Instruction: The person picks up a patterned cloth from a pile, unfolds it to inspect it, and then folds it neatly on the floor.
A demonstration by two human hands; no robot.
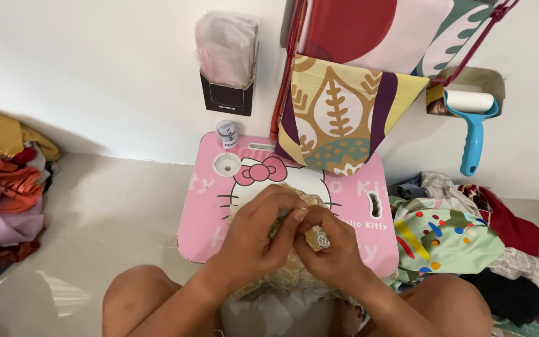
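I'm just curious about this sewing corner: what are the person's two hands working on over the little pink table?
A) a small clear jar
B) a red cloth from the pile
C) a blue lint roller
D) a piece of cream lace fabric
D: both the left hand and the right hand pinch the cream lace fabric above the pink table, while the lint roller hangs on the wall and the jar stands untouched.
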